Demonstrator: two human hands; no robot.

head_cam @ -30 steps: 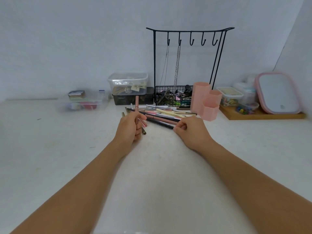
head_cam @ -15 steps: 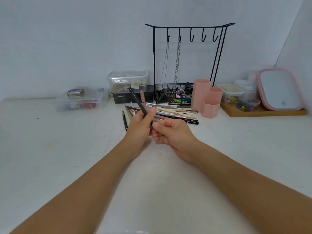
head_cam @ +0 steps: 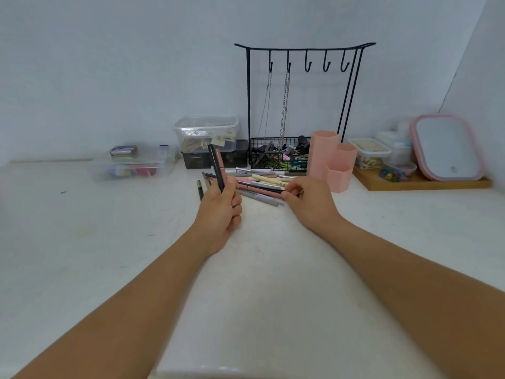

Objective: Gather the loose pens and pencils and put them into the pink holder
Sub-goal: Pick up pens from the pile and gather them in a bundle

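Note:
My left hand (head_cam: 220,212) grips a black pen (head_cam: 216,166) and a pink pen (head_cam: 220,162), both held upright above the white table (head_cam: 82,242). A pile of loose pens and pencils (head_cam: 259,184) lies on the table between my hands and the back. My right hand (head_cam: 308,202) pinches the right end of a pink pen (head_cam: 262,190) in that pile. The pink holder (head_cam: 332,160), made of three hexagonal tubes, stands just behind and to the right of my right hand. One dark pen (head_cam: 200,190) lies apart, left of my left hand.
A black hook stand with a wire basket (head_cam: 276,157) stands behind the pile. Clear plastic boxes (head_cam: 206,134) and a low clear tray (head_cam: 134,166) sit at the back left. A wooden tray (head_cam: 426,184) with small containers and a pink-framed mirror (head_cam: 448,149) is at the right.
My hands have parted. The left hand now holds the black pen together with the pink one, upright. The right hand has moved right and taken hold of a pink pen in the pile.

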